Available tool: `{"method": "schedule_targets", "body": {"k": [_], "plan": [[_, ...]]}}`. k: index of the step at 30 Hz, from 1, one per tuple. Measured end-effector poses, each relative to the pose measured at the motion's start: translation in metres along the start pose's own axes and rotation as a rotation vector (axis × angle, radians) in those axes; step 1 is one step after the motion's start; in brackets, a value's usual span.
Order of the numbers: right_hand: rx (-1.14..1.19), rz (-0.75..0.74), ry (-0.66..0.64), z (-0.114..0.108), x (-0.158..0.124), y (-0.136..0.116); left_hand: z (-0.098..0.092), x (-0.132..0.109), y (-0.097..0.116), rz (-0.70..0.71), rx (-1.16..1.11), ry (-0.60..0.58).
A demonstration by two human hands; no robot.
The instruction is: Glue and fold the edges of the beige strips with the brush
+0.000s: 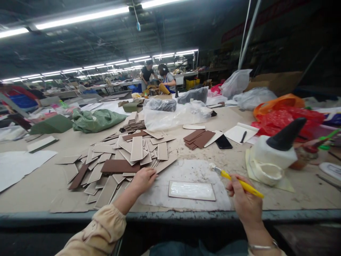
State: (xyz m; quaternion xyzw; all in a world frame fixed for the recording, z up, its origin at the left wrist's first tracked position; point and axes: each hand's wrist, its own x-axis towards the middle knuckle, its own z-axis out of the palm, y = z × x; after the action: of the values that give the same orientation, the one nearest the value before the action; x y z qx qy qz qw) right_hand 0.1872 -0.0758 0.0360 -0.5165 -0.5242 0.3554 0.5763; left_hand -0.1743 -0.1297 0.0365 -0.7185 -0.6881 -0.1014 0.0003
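My left hand (143,179) rests, fingers curled together, on the card pieces (119,161); my right hand (243,199) is clamped on the yellow glue brush (237,180) beside the glue-coated card (191,190).

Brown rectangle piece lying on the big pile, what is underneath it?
The dark brown rectangular piece lies on pale beige flat strips of the heap, by the left hand. Their ends stick out; whatever lies directly beneath is covered.

One white-coated panel (191,190) up front. Right of it, one yellow brush (241,183); farther right, one glue bottle (274,156). Behind it, one black phone (223,142). Far behind, two people (167,80).
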Motion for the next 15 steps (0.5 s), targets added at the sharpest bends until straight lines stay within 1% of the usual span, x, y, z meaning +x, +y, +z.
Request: {"method": "schedule_targets", "body": {"k": [3, 6, 10, 13, 15], "plan": [[-0.004, -0.005, -0.038, 0.003, -0.001, 0.004, -0.002, -0.004, -0.001, -0.004, 0.005, -0.016], [-0.043, -0.018, -0.07, 0.005, -0.003, 0.007, -0.002, -0.002, 0.003, -0.038, 0.04, -0.013], [-0.081, -0.031, -0.086, 0.006, -0.003, 0.008, -0.001, 0.006, 0.009, -0.156, 0.041, -0.028], [-0.1, -0.028, -0.085, 0.006, -0.004, 0.008, -0.004, 0.009, 0.011, -0.245, -0.019, -0.041], [-0.108, -0.026, -0.082, 0.006, -0.004, 0.008, -0.008, 0.006, 0.013, -0.283, -0.077, -0.029]]}}
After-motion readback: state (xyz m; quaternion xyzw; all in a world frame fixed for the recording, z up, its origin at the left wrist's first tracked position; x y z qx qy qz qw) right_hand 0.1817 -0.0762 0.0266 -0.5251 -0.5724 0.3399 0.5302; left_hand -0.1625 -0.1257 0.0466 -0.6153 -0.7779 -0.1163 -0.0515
